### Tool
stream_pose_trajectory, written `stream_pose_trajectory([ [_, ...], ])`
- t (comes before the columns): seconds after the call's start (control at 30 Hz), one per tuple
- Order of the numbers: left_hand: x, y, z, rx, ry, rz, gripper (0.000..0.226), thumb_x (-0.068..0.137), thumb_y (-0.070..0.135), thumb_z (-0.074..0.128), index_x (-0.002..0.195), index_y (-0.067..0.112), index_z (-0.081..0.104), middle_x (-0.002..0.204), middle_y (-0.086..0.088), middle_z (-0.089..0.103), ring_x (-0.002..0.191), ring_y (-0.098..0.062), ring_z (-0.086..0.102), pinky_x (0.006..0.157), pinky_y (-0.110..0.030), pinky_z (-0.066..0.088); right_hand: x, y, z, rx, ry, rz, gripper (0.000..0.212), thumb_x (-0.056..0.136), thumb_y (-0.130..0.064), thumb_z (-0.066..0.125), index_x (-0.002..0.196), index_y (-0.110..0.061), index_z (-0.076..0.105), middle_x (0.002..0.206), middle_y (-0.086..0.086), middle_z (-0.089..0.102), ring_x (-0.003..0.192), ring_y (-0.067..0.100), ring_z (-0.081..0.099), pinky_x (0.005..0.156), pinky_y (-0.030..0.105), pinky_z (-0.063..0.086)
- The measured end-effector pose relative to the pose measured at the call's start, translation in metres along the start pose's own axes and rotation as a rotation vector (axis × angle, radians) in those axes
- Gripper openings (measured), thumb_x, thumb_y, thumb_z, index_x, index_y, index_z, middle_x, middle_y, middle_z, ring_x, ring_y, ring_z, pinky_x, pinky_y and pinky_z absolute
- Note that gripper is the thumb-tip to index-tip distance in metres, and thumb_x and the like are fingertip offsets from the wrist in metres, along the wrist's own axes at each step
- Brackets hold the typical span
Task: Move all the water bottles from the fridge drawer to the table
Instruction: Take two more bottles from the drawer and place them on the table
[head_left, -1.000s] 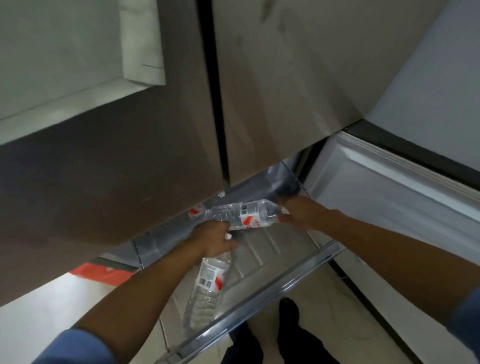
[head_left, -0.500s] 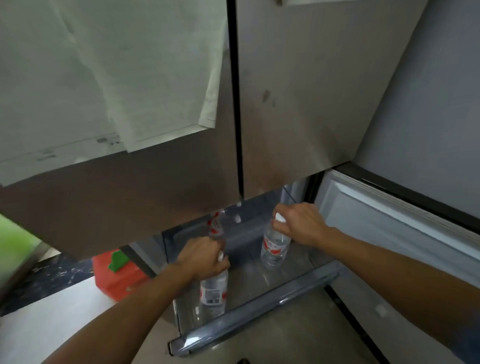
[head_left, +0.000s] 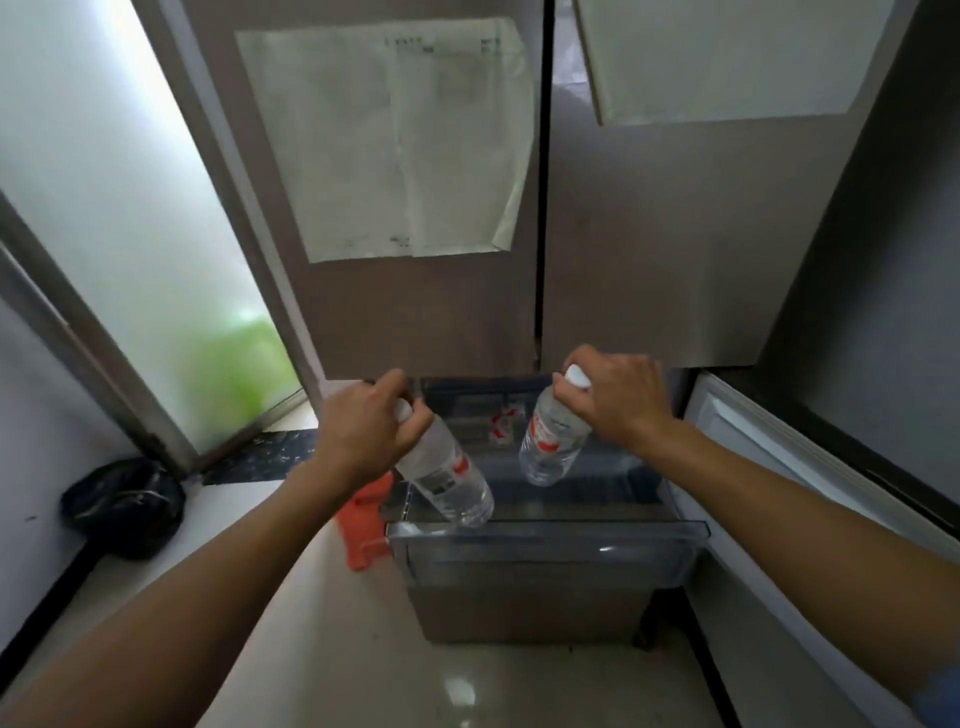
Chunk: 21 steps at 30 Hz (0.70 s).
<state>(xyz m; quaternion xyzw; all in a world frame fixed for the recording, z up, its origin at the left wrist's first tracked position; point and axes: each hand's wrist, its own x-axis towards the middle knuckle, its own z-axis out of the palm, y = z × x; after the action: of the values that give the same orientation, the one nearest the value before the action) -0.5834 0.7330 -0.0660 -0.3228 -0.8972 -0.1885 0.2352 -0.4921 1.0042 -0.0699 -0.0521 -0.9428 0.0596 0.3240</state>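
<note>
**Left edge.** A frosted glass pane (head_left: 130, 208) sits in a grey metal frame. A soft black bag (head_left: 122, 506) slumps on the pale, glossy floor at lower left.

**Centre left.** My left hand (head_left: 363, 431) curls round the neck of the first water bottle (head_left: 447, 480), fingers wrapped just under its white cap. The bottle is clear, ribbed plastic with a white label printed in red. It tilts, base toward the lower right, over the left front corner of the fridge drawer (head_left: 545, 535). A red plastic object (head_left: 363, 525) lies just beside the drawer's left wall, partly hidden by my forearm.

**Centre.** The drawer is a translucent grey plastic bin with a rounded front lip. It is pulled out beneath two matte brown fridge doors (head_left: 649, 249), each bearing a creased paper sheet (head_left: 400, 145). At the drawer's back, red-and-white labels (head_left: 501, 423) show. They are too blurred for me to count.

**Centre right.** My right hand (head_left: 618, 405) grips the second water bottle (head_left: 550, 441) at its white cap. This bottle has the same clear body and red-printed label. It hangs slightly tilted above the drawer's interior, apart from the first.

**Right.** A smooth white panel (head_left: 779, 467) slopes toward the lower right corner.
</note>
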Motion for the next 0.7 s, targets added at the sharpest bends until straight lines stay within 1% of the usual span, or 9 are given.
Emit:
stream_pose_trajectory([
  [0.07,-0.024,-0.001,-0.033,0.032,0.076,-0.075,0.046,0.072,0.053,0.036,0.073,0.014,0.06,0.056,-0.011,0.06,0.048,-0.021,0.04,0.051,-0.026,0.031,-0.002,-0.025,-0.006,0.037,-0.018,-0.076,0.038,0.084,-0.049,0.049,0.081,-0.014,0.064,0.061,0.007,0.064,0.052,0.029,0.057,0.052,0.027,0.033],
  [0.13,-0.052,-0.007,-0.062,0.067,0.095,-0.128,0.046,0.071,0.053,0.036,0.072,0.015,0.062,0.056,-0.009,0.058,0.049,-0.022,0.039,0.05,-0.026,0.028,-0.009,-0.053,-0.006,0.063,-0.022,-0.151,0.038,0.083,-0.05,0.048,0.079,-0.015,0.064,0.059,0.006,0.064,0.051,0.028,0.058,0.052,0.026,0.031],
  [0.27,-0.129,-0.031,-0.108,0.23,0.018,-0.221,0.047,0.073,0.056,0.036,0.076,0.017,0.063,0.06,-0.005,0.064,0.053,-0.029,0.056,0.05,-0.031,0.045,-0.032,-0.128,0.0,0.133,-0.141,-0.298,0.057,0.079,-0.066,0.029,0.075,-0.018,0.059,0.059,0.003,0.06,0.051,0.023,0.053,0.05,0.024,0.026],
  [0.33,-0.176,-0.047,-0.13,0.314,-0.068,-0.314,0.048,0.073,0.059,0.034,0.079,0.02,0.061,0.064,-0.005,0.066,0.058,-0.028,0.06,0.054,-0.034,0.05,-0.048,-0.17,0.005,0.155,-0.234,-0.402,0.05,0.085,-0.067,0.037,0.073,-0.02,0.052,0.058,-0.001,0.052,0.05,0.018,0.046,0.046,0.022,0.023],
  [0.4,-0.226,-0.061,-0.157,0.366,-0.13,-0.422,0.047,0.074,0.062,0.034,0.081,0.022,0.058,0.066,-0.003,0.065,0.06,-0.024,0.059,0.058,-0.035,0.053,-0.065,-0.213,0.011,0.208,-0.283,-0.484,0.043,0.085,-0.064,0.045,0.076,-0.023,0.055,0.063,-0.003,0.057,0.053,0.016,0.05,0.051,0.023,0.036],
  [0.47,-0.279,-0.069,-0.19,0.38,-0.141,-0.52,0.043,0.077,0.06,0.041,0.083,0.021,0.059,0.069,-0.002,0.065,0.062,-0.021,0.058,0.06,-0.036,0.053,-0.086,-0.261,0.015,0.204,-0.299,-0.549,0.046,0.081,-0.063,0.041,0.082,-0.022,0.062,0.071,0.001,0.065,0.06,0.02,0.057,0.058,0.028,0.046],
  [0.53,-0.336,-0.072,-0.226,0.407,-0.132,-0.608,0.037,0.08,0.055,0.049,0.084,0.02,0.059,0.07,-0.002,0.065,0.063,-0.02,0.058,0.06,-0.033,0.051,-0.111,-0.312,0.013,0.21,-0.307,-0.622,0.046,0.081,-0.06,0.043,0.087,-0.019,0.065,0.076,0.006,0.068,0.068,0.025,0.061,0.062,0.032,0.046],
  [0.63,-0.428,-0.071,-0.281,0.483,-0.134,-0.729,0.033,0.084,0.053,0.05,0.085,0.021,0.057,0.068,0.001,0.061,0.061,-0.017,0.055,0.056,-0.029,0.041,-0.156,-0.39,0.001,0.265,-0.361,-0.711,0.046,0.084,-0.059,0.045,0.1,-0.021,0.066,0.087,0.009,0.07,0.078,0.028,0.064,0.068,0.033,0.047],
  [0.7,-0.492,-0.067,-0.317,0.52,-0.161,-0.82,0.031,0.086,0.052,0.05,0.086,0.021,0.056,0.068,0.002,0.06,0.061,-0.015,0.054,0.056,-0.029,0.043,-0.191,-0.444,-0.012,0.29,-0.41,-0.762,0.046,0.086,-0.058,0.046,0.106,-0.021,0.064,0.094,0.01,0.07,0.084,0.028,0.064,0.068,0.031,0.043],
])
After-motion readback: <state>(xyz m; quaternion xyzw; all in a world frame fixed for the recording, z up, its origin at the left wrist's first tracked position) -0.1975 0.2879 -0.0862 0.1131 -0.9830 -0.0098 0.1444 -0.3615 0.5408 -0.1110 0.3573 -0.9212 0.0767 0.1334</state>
